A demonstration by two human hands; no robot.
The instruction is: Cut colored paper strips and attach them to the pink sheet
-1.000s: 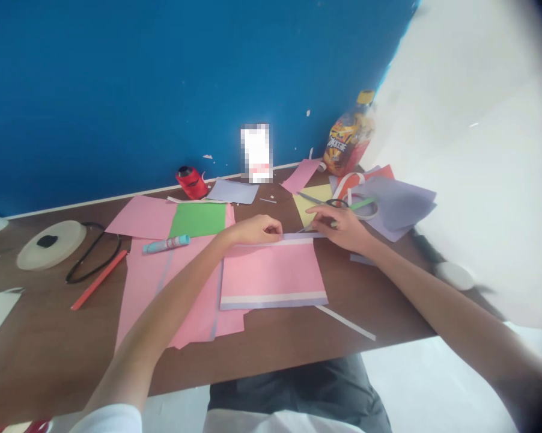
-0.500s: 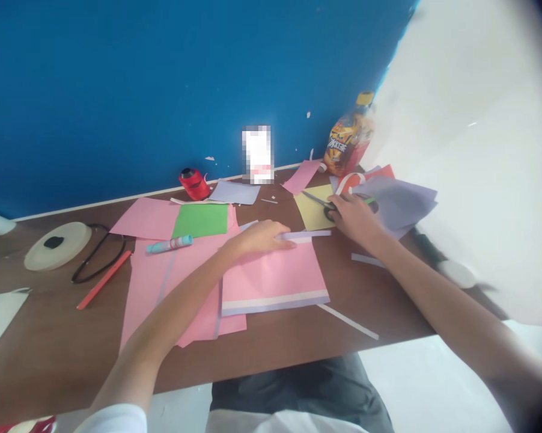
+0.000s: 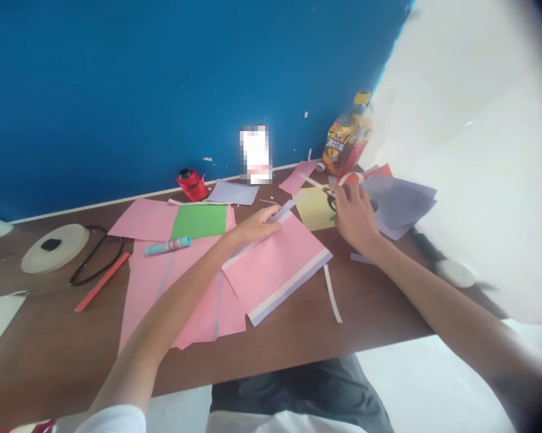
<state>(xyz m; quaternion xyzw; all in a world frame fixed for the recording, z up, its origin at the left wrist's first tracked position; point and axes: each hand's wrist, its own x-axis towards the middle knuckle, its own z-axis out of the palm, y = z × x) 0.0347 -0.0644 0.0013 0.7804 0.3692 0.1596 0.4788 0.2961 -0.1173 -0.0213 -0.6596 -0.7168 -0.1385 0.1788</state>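
Note:
My left hand pinches the upper edge of a pink sheet, along with a lavender strip. The sheet lies tilted, with a white and lavender band along its lower right edge. At the right, my right hand is closed around the dark handles of a pair of scissors, whose blades point up and left above a yellow sheet. A narrow white strip is on the table by the pink sheet's right corner.
Larger pink papers carry a glue stick and a green sheet. Further left are a red stick, a black loop and a round lid. A bottle, purple papers and a red spool stand or lie behind.
The pink sheet has turned, its right side swinging up, and the lavender strip now slants. The white strip beside it has shifted. My right hand and the scissors have changed angle.

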